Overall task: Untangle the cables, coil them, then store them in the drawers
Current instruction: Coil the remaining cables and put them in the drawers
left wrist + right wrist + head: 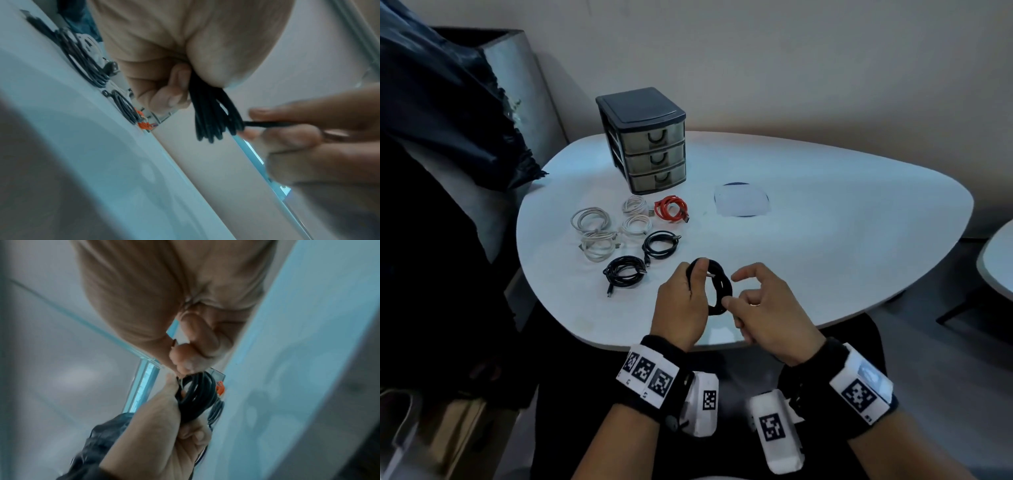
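Black cable coil [717, 289], round and made of several thin rubbery loops, held upright in the air just above the near edge of the desk [825, 240]. Gripped at its left side by the left hand [681, 308], fingers curled round the bundle of strands, thumb on top. Loose end of the same cable pinched between thumb and forefinger of the right hand [760, 308], the other fingers [748, 270] half bent and holding nothing. In the left wrist view, strands hanging as a tight dark bunch [211, 113] from the closed fingers [164, 97], one thin end pulled sideways to the right hand [308, 129].

Further out, toward the left edge of the desk, coiled cables lying flat: two black coils [625, 270] [661, 244], four white or cream coils [590, 219] [599, 245] [636, 225] [635, 205], one red coil [671, 209]. All separate, some touching at the rims.

Behind these, near the far left edge, small drawer unit [643, 140]: dark plastic frame, three translucent grey drawers with curved dark handles, all closed. To the right of the red coil, flat pale rounded sheet [742, 199] over a dark circle on the desk.

Desk smooth, white, with rounded pebble shape. Dark crumpled plastic bag [448, 102] beyond the left edge. Black wristbands with white marker tags [650, 373] on both wrists.
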Motion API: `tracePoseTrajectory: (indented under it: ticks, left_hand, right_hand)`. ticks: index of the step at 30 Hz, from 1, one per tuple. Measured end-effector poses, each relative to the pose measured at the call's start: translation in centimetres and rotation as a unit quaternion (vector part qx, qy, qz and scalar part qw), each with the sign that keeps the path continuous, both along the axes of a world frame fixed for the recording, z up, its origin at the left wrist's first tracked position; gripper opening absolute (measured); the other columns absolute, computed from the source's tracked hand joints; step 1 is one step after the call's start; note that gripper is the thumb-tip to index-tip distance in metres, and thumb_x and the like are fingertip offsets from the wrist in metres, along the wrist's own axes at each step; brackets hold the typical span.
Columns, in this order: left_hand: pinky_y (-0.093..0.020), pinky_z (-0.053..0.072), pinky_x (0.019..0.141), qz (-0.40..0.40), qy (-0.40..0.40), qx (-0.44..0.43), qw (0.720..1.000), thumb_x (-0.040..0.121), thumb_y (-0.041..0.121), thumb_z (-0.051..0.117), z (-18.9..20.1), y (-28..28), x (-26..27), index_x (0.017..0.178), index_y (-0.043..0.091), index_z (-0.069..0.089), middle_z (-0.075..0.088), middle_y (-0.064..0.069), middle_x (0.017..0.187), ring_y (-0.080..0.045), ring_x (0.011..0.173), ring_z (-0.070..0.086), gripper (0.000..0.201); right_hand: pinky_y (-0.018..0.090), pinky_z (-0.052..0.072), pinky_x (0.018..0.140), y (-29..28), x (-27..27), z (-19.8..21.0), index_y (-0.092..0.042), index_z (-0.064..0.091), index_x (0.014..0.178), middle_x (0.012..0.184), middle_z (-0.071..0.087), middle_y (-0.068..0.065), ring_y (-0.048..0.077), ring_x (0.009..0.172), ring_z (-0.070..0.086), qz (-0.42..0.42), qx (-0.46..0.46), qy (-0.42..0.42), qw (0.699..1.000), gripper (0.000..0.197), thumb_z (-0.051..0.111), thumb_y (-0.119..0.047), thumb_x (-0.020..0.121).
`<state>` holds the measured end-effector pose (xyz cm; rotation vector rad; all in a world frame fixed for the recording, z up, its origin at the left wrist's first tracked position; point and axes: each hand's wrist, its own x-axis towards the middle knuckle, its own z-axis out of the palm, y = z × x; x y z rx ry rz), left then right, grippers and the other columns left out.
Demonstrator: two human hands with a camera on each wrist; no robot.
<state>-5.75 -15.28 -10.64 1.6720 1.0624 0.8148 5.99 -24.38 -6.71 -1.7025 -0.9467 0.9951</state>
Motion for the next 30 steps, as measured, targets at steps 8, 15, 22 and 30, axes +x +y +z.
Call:
tracePoseTrajectory:
  ticks: [8,15,22,30]
  left_hand:
    - [-0.03,0.041,0.05,0.03,-0.123,-0.107,0.986,0.106,0.042,0.034,3.1,1.2,0.1,0.071,0.03,0.056,0.041,0.0,0.067,-0.013,0.049,0.042,0.043]
    - [-0.027,0.047,0.05,0.045,-0.278,-0.294,0.913,0.105,0.043,0.036,4.7,0.9,0.5,0.084,0.011,0.052,0.047,-0.003,0.068,-0.014,0.046,0.049,0.042]
    - [-0.033,0.032,0.057,0.002,0.079,0.045,0.996,0.106,0.044,0.022,3.3,1.3,-0.9,0.067,0.024,0.04,0.045,0.008,0.06,-0.014,0.059,0.044,0.048]
    - [-0.039,0.045,0.063,-0.034,0.039,0.002,0.999,0.105,0.044,0.036,2.5,1.9,-0.8,0.073,0.019,0.057,0.057,0.005,0.059,-0.01,0.051,0.051,0.046]
  right_hand:
    - [0.031,0.052,0.058,0.6,-0.2,0.7,-0.029,0.048,0.118,0.095,0.07,0.0,0.017,0.075,0.067,-0.001,0.033,-0.001,0.999,0.03,0.065,-0.032,0.093]
    - [0.028,0.045,0.049,1.7,-1.1,1.3,-0.018,0.048,0.118,0.083,0.068,0.005,0.019,0.064,0.059,-0.036,0.155,0.153,0.975,0.022,0.056,-0.012,0.098]
    - [0.037,0.05,0.051,1.8,-1.2,-0.3,-0.013,0.047,0.088,0.089,0.065,0.024,0.027,0.067,0.064,-0.048,0.183,0.007,0.982,0.014,0.055,-0.007,0.099]
    - [0.035,0.052,0.054,1.9,0.0,0.3,-0.008,0.045,0.086,0.076,0.07,0.014,0.023,0.065,0.069,-0.065,0.116,0.02,0.991,0.021,0.064,-0.013,0.094]
